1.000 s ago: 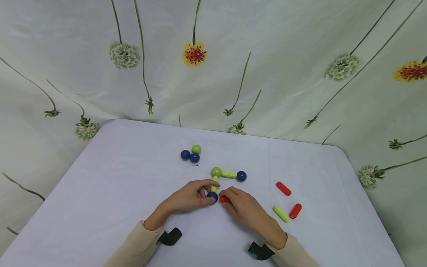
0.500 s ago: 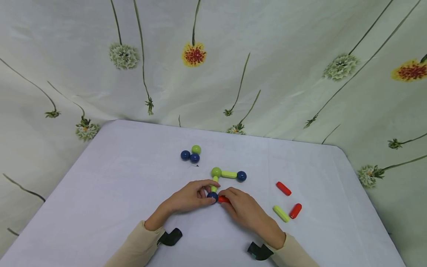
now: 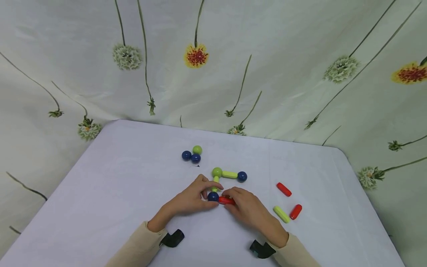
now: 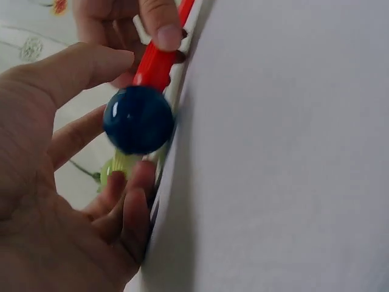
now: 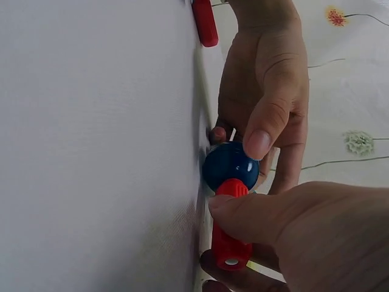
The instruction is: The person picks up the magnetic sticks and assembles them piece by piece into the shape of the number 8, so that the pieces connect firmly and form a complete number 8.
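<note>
A blue ball (image 3: 213, 196) sits at the near end of a joined figure, with my left hand (image 3: 192, 197) curled round it, thumb at the near side. My right hand (image 3: 248, 207) pinches a red magnetic rod (image 3: 227, 200) between thumb and fingers. One end of that rod meets the blue ball; a pale disc shows in its other end in the right wrist view. From the ball a yellow-green rod (image 3: 215, 183), partly covered by my left fingers, leads up to a green ball (image 3: 217, 172). Another yellow-green rod (image 3: 229, 174) runs right to a second blue ball (image 3: 242, 176).
Two blue balls (image 3: 195, 158) and a green ball (image 3: 197, 150) lie together farther back. To the right are two red rods (image 3: 284, 189) and a loose yellow-green rod (image 3: 281, 214). A flower-printed cloth (image 3: 273, 74) hangs behind the white table (image 3: 133, 155).
The red rod has moved left until its end meets the blue ball. My right fingers have drawn back along it, baring more red. My left thumb has shifted toward the near side of the ball.
</note>
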`<state>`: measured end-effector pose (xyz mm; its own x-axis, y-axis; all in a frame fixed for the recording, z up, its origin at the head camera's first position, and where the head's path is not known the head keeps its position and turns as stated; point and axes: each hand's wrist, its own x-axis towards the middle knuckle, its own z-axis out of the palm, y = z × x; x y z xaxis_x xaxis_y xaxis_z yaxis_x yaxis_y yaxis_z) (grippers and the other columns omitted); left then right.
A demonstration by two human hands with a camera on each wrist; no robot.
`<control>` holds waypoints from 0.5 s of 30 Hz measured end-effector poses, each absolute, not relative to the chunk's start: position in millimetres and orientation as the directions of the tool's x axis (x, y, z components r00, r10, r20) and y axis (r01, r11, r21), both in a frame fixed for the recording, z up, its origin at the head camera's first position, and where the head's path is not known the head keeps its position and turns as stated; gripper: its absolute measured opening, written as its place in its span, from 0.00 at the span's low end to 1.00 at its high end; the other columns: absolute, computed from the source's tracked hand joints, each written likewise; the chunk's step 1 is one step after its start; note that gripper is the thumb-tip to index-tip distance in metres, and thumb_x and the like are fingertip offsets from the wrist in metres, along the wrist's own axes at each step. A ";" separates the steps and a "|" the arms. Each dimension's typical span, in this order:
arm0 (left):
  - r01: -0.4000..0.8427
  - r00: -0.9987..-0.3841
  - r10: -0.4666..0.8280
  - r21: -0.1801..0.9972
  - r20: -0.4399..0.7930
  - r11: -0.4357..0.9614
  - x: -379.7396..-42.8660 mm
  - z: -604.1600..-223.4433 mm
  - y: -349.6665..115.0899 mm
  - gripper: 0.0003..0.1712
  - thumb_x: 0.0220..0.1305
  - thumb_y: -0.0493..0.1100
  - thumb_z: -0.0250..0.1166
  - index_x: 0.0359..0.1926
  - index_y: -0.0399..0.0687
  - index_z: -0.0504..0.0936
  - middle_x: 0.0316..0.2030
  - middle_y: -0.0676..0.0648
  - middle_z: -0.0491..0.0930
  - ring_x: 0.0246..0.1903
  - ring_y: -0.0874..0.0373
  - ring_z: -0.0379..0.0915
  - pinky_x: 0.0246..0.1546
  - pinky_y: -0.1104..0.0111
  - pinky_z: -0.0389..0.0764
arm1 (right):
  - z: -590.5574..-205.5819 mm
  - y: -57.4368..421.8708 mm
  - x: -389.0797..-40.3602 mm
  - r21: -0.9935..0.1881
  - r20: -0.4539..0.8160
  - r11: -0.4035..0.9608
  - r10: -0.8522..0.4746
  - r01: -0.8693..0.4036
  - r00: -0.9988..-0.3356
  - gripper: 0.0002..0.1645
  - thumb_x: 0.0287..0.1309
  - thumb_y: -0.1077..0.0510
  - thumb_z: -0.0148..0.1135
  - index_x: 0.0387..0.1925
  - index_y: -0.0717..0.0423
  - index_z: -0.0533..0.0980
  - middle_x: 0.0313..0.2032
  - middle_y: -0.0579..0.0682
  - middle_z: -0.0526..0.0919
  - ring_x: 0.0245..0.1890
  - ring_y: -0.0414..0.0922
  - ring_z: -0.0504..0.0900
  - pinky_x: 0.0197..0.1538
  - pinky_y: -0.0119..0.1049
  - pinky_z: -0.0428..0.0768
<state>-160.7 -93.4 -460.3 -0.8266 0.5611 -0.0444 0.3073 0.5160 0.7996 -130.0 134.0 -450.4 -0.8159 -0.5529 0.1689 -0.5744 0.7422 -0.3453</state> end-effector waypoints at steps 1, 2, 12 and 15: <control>0.306 -0.833 0.552 0.793 -0.045 0.526 -159.2 -460.7 -91.2 0.23 0.58 0.47 0.74 0.56 0.60 0.82 0.42 0.47 0.63 0.37 0.59 0.67 0.36 0.71 0.70 | -451.1 134.0 -130.2 -0.342 0.173 0.741 -0.555 -0.578 -0.814 0.19 0.59 0.56 0.71 0.51 0.52 0.78 0.46 0.46 0.85 0.41 0.41 0.82 0.48 0.38 0.82; 0.306 -0.839 0.542 0.788 -0.041 0.534 -157.8 -461.7 -88.9 0.22 0.57 0.47 0.75 0.54 0.61 0.83 0.42 0.47 0.61 0.37 0.59 0.66 0.36 0.70 0.70 | -452.0 133.9 -130.4 -0.340 0.177 0.740 -0.555 -0.580 -0.813 0.19 0.59 0.56 0.71 0.51 0.52 0.78 0.46 0.47 0.85 0.41 0.41 0.82 0.48 0.38 0.83; 0.402 -0.852 0.523 0.656 0.014 0.638 -148.9 -462.0 -78.0 0.11 0.64 0.49 0.70 0.46 0.56 0.85 0.37 0.51 0.65 0.33 0.60 0.67 0.30 0.72 0.69 | -450.4 134.1 -131.2 -0.359 0.185 0.732 -0.552 -0.579 -0.813 0.18 0.59 0.55 0.72 0.49 0.49 0.76 0.41 0.43 0.84 0.35 0.37 0.77 0.42 0.34 0.81; 0.406 -0.846 0.532 0.655 0.006 0.638 -148.5 -460.3 -78.7 0.11 0.65 0.50 0.69 0.47 0.56 0.84 0.37 0.53 0.67 0.32 0.61 0.66 0.30 0.72 0.67 | -444.0 136.8 -132.3 -0.387 0.136 0.746 -0.535 -0.542 -0.834 0.18 0.60 0.51 0.71 0.50 0.47 0.78 0.43 0.42 0.84 0.37 0.36 0.79 0.43 0.34 0.81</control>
<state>-148.5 -78.7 -460.3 -0.8465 0.5324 0.0060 0.4057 0.6377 0.6548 -132.3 136.8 -444.0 -0.8335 -0.5355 0.1359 -0.5423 0.7459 -0.3867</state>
